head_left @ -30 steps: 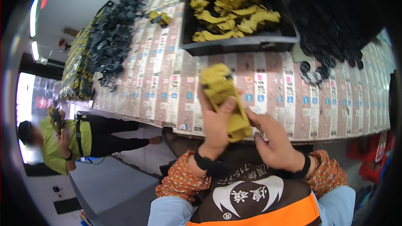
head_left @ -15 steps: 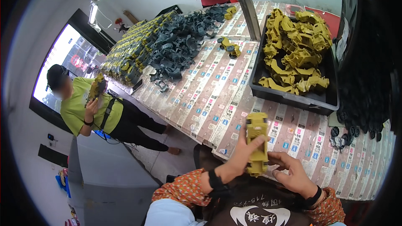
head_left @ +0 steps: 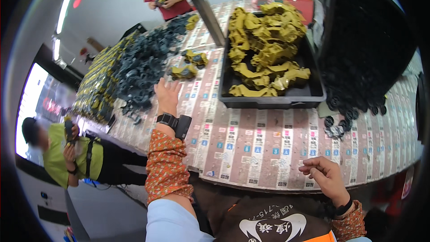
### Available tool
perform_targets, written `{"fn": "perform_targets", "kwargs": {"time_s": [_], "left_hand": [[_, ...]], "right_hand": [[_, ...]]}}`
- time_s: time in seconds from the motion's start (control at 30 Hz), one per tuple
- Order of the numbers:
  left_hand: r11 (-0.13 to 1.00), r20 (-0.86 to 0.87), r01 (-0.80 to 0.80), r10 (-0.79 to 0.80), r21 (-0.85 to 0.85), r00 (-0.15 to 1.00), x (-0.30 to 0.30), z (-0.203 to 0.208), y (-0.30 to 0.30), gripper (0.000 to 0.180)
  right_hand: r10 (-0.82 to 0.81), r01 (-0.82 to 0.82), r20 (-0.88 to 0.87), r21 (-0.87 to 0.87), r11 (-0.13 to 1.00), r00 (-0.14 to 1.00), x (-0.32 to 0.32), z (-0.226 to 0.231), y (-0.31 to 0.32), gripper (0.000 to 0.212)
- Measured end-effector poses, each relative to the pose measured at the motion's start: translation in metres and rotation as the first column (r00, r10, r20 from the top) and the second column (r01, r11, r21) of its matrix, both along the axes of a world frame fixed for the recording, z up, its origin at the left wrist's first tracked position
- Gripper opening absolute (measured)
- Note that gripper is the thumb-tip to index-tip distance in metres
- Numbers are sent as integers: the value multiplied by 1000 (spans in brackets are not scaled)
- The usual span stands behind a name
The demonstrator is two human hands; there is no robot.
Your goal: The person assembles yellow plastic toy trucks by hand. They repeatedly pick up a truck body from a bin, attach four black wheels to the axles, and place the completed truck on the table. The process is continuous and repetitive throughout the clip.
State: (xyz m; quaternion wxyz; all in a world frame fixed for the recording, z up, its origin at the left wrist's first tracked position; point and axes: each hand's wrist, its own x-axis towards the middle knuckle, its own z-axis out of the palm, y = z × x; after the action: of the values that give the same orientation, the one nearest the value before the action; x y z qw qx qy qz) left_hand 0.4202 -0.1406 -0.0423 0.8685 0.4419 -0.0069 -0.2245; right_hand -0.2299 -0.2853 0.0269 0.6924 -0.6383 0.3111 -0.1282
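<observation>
My left hand point(head_left: 168, 96) is stretched out over the table with its fingers spread and nothing in them. Just beyond its fingertips lies a yellow toy car body with dark wheels point(head_left: 183, 71). A second yellow toy car body point(head_left: 197, 58) rests close behind it. Near the table's front edge hovers my right hand point(head_left: 324, 177), fingers loosely bent and apart, holding nothing I can see. Ahead of it stands a black tray point(head_left: 273, 102) heaped with yellow plastic car shells point(head_left: 273, 54).
Dark grey plastic parts point(head_left: 141, 62) are piled left of centre, beside rows of yellow-and-grey pieces point(head_left: 101, 83). Black wheels point(head_left: 347, 116) lie at the right. A post point(head_left: 208, 18) rises behind the tray. One person point(head_left: 76, 152) stands left, another point(head_left: 168, 0) at the far side.
My left hand has let go of the yellow toy car body, which now lies beside the other one. That arm has reached forward. My right hand is apart from it, and the view has shifted.
</observation>
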Motion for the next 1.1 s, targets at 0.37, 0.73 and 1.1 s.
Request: {"fn": "perform_targets", "kwargs": {"time_s": [0.37,0.73,1.1], "left_hand": [[416,279,-569,-907,709,-315,-239,78,-190,42],[591,412,-654,-804,472,-429,-259,115,-178,39],[811,636,300,-582,503,507,-286,157,-98,40]], "right_hand": [[-235,232,-21,-100,968,972,-52,-10,-15,26],[-421,257,-142,-608,752,896,-101,-22,-76,24],[-549,160,-229,-805,571,804,-52,-44,-157,28]]}}
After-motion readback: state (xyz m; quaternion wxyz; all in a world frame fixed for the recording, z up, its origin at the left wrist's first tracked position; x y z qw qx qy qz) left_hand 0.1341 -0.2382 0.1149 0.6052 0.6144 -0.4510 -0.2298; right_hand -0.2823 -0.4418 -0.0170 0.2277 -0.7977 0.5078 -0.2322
